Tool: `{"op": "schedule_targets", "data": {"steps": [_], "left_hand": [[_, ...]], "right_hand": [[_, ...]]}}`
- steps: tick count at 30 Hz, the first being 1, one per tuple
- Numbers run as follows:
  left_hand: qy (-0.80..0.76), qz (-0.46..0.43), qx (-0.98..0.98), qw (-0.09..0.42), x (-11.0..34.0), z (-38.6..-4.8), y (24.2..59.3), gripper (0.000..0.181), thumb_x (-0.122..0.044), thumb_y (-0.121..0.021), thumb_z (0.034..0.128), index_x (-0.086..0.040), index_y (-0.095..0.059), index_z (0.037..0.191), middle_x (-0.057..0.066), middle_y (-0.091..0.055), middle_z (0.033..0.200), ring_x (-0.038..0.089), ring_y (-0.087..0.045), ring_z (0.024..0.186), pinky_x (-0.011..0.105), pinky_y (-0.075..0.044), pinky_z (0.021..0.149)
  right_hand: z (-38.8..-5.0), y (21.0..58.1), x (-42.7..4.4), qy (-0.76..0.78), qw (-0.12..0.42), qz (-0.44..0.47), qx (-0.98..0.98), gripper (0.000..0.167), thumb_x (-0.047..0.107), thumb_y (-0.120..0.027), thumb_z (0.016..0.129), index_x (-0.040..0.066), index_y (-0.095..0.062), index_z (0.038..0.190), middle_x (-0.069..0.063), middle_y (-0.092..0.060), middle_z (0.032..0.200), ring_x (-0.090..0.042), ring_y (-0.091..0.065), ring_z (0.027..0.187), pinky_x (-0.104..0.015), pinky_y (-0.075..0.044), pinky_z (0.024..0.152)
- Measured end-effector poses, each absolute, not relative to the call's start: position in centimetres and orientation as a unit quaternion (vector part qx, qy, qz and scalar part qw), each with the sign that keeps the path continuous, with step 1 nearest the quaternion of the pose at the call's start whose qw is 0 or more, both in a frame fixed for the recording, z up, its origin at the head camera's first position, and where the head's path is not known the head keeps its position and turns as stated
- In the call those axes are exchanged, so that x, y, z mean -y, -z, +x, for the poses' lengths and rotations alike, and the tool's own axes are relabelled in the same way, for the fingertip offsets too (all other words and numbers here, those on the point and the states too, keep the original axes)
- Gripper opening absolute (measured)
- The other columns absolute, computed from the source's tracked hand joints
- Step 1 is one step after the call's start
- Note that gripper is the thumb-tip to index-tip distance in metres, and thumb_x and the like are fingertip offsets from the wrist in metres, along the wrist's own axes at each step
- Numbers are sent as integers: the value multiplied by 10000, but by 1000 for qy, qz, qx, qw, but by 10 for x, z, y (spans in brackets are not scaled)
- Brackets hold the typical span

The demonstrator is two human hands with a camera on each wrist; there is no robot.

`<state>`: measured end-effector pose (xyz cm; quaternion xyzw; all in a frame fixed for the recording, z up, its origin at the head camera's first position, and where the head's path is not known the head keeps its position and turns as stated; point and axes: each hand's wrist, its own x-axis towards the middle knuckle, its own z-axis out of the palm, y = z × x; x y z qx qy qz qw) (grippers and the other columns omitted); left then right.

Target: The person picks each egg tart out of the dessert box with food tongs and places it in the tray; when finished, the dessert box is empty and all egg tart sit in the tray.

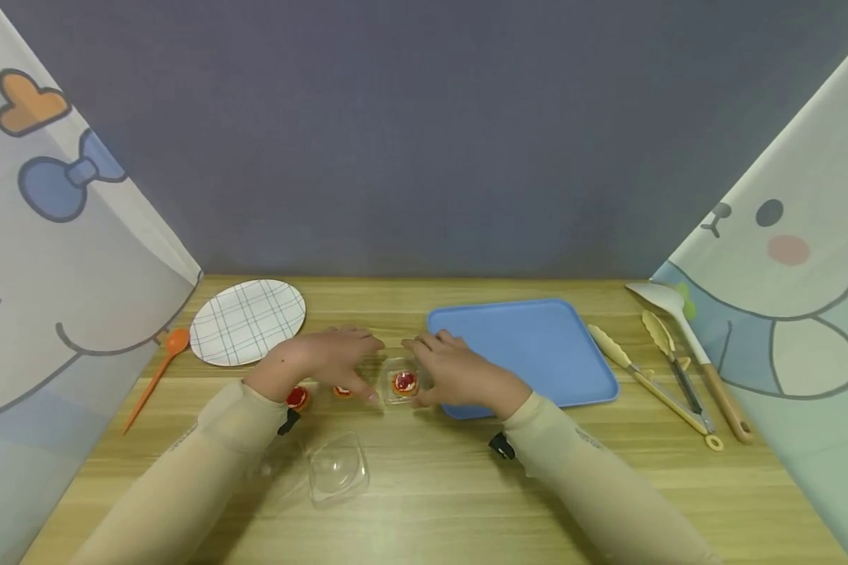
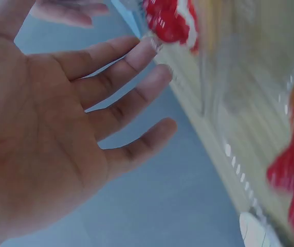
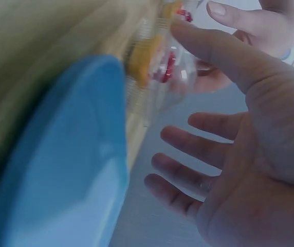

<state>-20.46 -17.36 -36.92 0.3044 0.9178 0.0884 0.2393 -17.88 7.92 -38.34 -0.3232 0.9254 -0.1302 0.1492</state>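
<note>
We see a small clear box (image 1: 387, 395) on the wooden table (image 1: 431, 486), between the two hands, with a red-topped tart (image 1: 404, 382) inside. Our left hand (image 1: 335, 361) and right hand (image 1: 459, 370) flank it, fingers extended and apart, gripping nothing; whether the right thumb touches the box, we cannot tell. Two more tarts (image 1: 297, 398) sit by the left hand, partly hidden, and a clear container (image 1: 339, 464) lies nearer us. Beyond the right hand we have a blue tray (image 1: 530, 349), then tongs (image 1: 611, 345) and a white utensil (image 1: 694, 337); leftward, a checked plate (image 1: 247, 322) and an orange spoon (image 1: 177, 341).
</note>
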Motion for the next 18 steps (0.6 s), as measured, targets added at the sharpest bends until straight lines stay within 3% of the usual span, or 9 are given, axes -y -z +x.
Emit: {"op": "schedule_targets", "data": {"steps": [6, 18], "left_hand": [[-94, 315, -914, 238, 161, -206, 379, 975, -657, -828, 830, -54, -523, 1533, 121, -572, 1547, 434, -459, 1502, 741, -311, 1237], [-85, 306, -920, 230, 149, -201, 386, 924, -620, -880, 801, -53, -562, 1458, 109, -593, 1465, 385, -498, 1433, 660, -341, 1236]], "right_hand": [[-182, 393, -78, 123, 167, -314, -926, 927, 493, -824, 923, 143, -378, 1655, -51, -483, 1657, -329, -404, 1533, -666, -279, 1283], [-182, 403, -76, 113, 150, -320, -929, 852, 523, -819, 916, 181, -460, 1609, -42, -562, 1558, -319, -465, 1467, -693, -312, 1252]]}}
